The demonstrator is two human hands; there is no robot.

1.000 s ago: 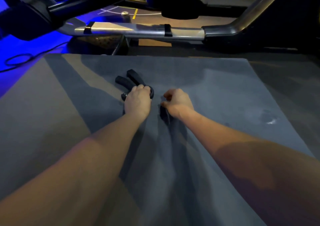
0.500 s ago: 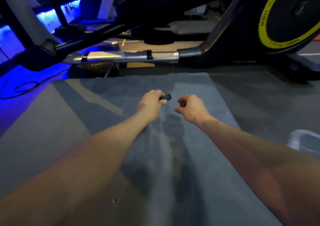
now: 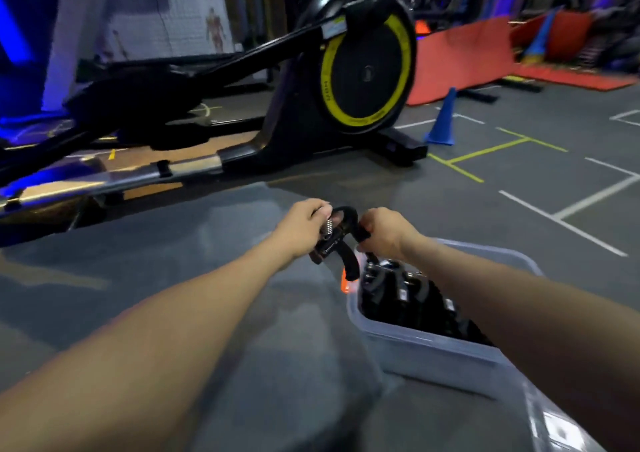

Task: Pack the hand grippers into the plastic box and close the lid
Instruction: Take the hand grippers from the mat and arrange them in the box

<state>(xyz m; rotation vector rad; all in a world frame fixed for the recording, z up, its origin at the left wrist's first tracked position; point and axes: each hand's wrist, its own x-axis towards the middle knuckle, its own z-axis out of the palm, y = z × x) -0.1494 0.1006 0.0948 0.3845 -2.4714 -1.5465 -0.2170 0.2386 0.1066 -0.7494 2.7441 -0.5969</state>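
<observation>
The clear plastic box sits on the grey floor mat at the lower right, lid off and already holding a row of black hand grippers packed upright side by side; what may be the lid (only a clear edge shows, so I cannot be sure) lies at the bottom right corner. Both hands hover just beyond the box's far left corner, each curled round a black hand gripper. The left hand grips the spring end of one hand gripper, whose handles hang down toward the box's rim, near its orange latch. The right hand holds a second one by its handle, mostly hidden in the fist. To do this step well, I judge, bring each over the free gap at the row's far end, turn the handles to match the row, and lower them in below the rim so the lid can seat.
</observation>
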